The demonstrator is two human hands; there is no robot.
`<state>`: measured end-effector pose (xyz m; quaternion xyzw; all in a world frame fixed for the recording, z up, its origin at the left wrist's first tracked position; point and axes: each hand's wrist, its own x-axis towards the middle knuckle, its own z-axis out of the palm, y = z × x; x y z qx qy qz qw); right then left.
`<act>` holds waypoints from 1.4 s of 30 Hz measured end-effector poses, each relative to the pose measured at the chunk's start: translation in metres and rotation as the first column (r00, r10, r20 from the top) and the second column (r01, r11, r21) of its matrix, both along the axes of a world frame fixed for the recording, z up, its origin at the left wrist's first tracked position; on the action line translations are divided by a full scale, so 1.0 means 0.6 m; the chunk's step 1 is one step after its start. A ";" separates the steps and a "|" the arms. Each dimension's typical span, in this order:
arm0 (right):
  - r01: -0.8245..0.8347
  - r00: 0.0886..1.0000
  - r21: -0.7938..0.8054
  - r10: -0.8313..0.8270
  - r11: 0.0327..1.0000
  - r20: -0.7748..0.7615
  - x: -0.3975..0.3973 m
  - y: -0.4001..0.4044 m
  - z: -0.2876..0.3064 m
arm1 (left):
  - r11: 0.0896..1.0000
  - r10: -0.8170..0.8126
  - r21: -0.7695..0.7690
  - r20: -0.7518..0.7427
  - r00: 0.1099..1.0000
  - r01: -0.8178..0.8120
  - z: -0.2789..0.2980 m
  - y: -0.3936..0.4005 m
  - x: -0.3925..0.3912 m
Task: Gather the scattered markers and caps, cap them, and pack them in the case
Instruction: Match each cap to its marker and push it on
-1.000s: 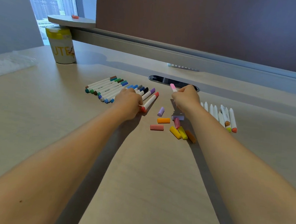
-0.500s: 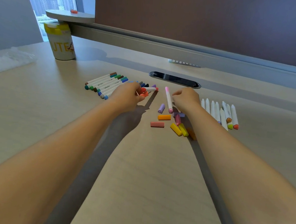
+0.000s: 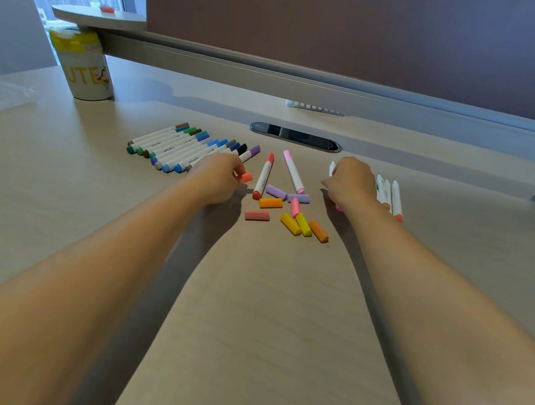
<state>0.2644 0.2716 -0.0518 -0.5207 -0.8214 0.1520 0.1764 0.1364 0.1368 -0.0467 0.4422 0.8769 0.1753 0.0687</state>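
My left hand (image 3: 217, 175) pinches a small orange-red cap (image 3: 246, 177) at its fingertips. Just to its right a red marker (image 3: 264, 177) and a pink marker (image 3: 293, 175) lie on the desk. Below them are several loose caps (image 3: 290, 224) in purple, orange, salmon, pink and yellow. A row of capped markers (image 3: 181, 148) lies beyond my left hand. My right hand (image 3: 350, 180) is closed around a white uncapped marker (image 3: 332, 167); more uncapped markers (image 3: 389, 194) lie beside it. No case is recognisable.
A white cup with a yellow lid (image 3: 86, 66) stands at the back left under a round shelf (image 3: 99, 16). A dark cable slot (image 3: 295, 136) sits behind the markers. Crumpled clear plastic (image 3: 3, 92) lies at the far left.
My left hand set the red marker down and now holds an orange-red cap. My right hand laid the pink marker down, moved right and closed on a white uncapped marker.
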 end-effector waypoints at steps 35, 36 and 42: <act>-0.321 0.884 0.074 0.327 0.944 -0.335 0.103 -0.100 0.030 | 0.886 -0.159 0.463 0.315 0.936 -0.005 0.016 -0.025 0.084; -0.322 0.884 0.095 0.335 0.942 -0.325 0.104 -0.103 0.031 | 0.882 -0.158 0.471 0.344 0.926 -0.024 0.018 -0.029 0.085; -0.332 0.904 0.170 0.364 0.928 -0.223 0.102 -0.112 0.037 | 0.880 -0.140 0.470 0.395 0.908 -0.069 0.027 -0.043 0.084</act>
